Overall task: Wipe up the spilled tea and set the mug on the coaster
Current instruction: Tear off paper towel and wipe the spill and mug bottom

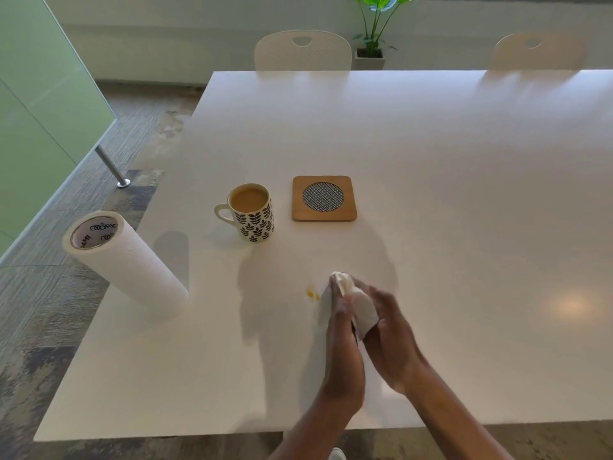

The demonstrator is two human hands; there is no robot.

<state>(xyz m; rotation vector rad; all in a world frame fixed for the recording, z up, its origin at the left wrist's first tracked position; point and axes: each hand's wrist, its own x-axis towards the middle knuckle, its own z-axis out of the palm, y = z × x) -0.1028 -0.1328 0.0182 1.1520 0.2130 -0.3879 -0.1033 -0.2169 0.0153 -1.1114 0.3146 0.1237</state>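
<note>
Head view: hands grip paper towel; roll reads "ORI"

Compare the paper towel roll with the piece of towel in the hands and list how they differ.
The paper towel roll is a neat cylinder; the towel piece is crumpled. The roll stands untouched on the table near its left edge; the piece is gripped by the left hand and right hand, beside the tea spill. The roll is bulkier than the piece. Both are white paper.
</note>
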